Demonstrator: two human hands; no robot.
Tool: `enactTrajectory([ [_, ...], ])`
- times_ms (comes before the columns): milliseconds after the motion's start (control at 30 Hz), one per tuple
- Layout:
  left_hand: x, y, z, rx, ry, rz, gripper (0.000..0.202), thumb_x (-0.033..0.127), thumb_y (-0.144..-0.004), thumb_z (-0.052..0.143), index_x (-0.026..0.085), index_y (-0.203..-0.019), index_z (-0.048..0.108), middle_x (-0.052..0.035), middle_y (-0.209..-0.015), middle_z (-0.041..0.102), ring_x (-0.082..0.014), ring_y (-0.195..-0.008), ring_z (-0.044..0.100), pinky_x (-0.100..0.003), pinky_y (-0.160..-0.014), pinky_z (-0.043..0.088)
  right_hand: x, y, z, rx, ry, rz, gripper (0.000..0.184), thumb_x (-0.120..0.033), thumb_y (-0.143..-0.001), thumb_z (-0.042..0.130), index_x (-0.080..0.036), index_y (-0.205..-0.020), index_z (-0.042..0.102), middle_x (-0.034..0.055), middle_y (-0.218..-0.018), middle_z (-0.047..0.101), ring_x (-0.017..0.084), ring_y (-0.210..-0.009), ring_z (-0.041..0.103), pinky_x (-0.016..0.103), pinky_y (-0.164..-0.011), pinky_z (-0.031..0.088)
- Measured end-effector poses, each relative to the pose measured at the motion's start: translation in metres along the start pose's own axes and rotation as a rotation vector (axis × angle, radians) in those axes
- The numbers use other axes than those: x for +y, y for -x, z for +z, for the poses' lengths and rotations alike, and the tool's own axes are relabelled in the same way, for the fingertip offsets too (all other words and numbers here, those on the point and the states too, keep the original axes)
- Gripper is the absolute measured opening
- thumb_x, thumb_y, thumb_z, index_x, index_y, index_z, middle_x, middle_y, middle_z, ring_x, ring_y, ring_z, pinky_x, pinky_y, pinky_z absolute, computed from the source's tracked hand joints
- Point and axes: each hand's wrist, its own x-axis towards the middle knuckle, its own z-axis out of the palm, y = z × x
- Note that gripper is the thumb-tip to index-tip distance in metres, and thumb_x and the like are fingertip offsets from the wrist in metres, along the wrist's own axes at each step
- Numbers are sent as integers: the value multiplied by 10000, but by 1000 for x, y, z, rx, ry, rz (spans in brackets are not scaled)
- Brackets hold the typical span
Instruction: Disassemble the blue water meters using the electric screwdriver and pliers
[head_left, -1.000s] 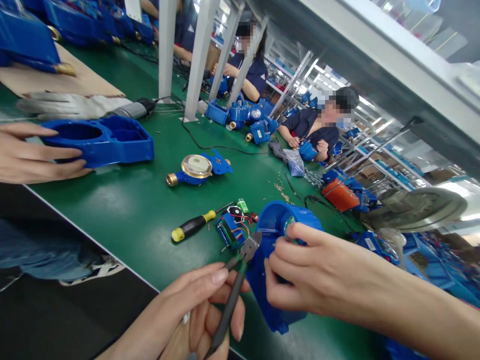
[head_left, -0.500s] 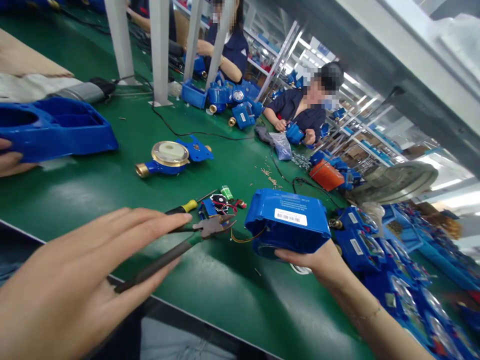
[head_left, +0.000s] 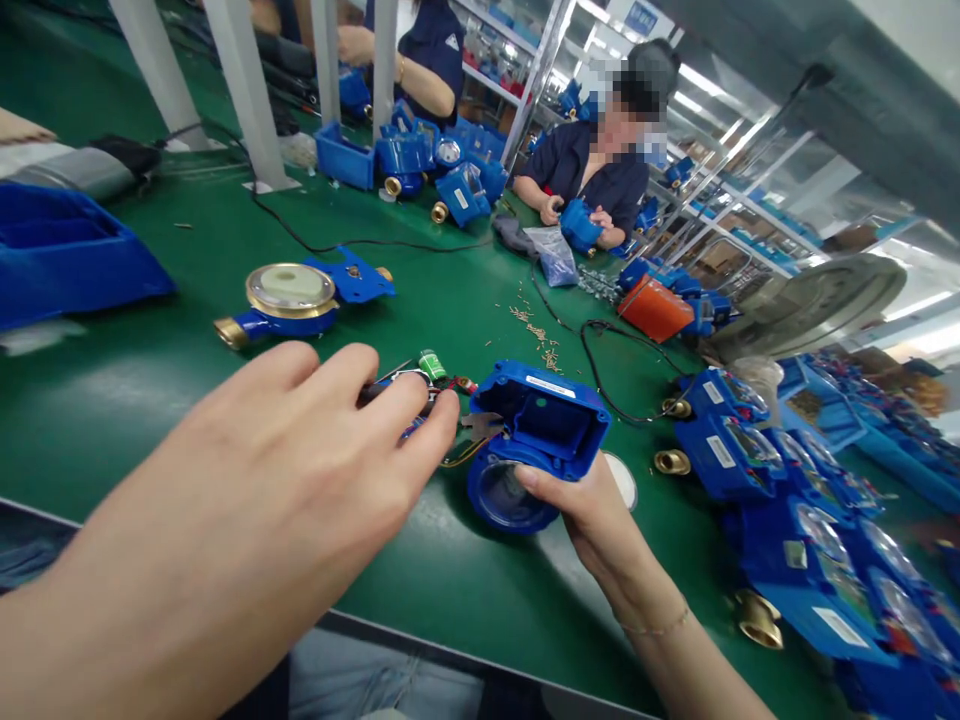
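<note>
My right hand grips a blue plastic water meter housing from below, its open cavity facing up and a round clear window at its lower side. My left hand reaches in from the lower left, fingers curled around dark-handled pliers. Only their steel jaws show, next to the housing wall. Beneath my left fingertips lies a small circuit board, mostly hidden, and thin yellow wires run from there towards the housing.
On the green bench mat stand a brass water meter and a blue casing. Blue meters and brass fittings crowd the right. A co-worker handles a blue part across the bench, beyond black cable.
The view has swung left. My right hand has turned the housing from its labelled side to its open cavity. My left hand has curled around the pliers and moved towards the housing.
</note>
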Motion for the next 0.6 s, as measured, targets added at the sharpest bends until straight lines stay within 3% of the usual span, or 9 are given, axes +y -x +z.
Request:
enactTrajectory([
  [100,0,-13,4,-43,-129,55,426,225,-773,598,216,-1192,675,-91,-931,654,-291,-793,503,-417,-643,330,2,-1,-2,4,-22,0,753,-286,-581,930,-202,-1240,576,104,-1181,731,302,-1065,693,500,-1017,513],
  [300,-8,-34,3,-110,-99,128,409,225,-743,643,282,-1146,681,-36,-903,656,-284,-798,518,-413,-685,332,6,-5,-9,-4,7,-22,771,-288,-587,932,-220,-1252,550,106,-1215,714,309,-1078,689,520,-1014,512],
  [600,-24,-55,8,-195,-76,204,385,329,-660,758,336,-1043,717,24,-815,644,-197,-687,519,-348,-672,314,6,-8,-17,-73,39,-88,795,-294,-595,936,-254,-1287,548,71,-1232,707,297,-1133,669,479,-1016,518],
])
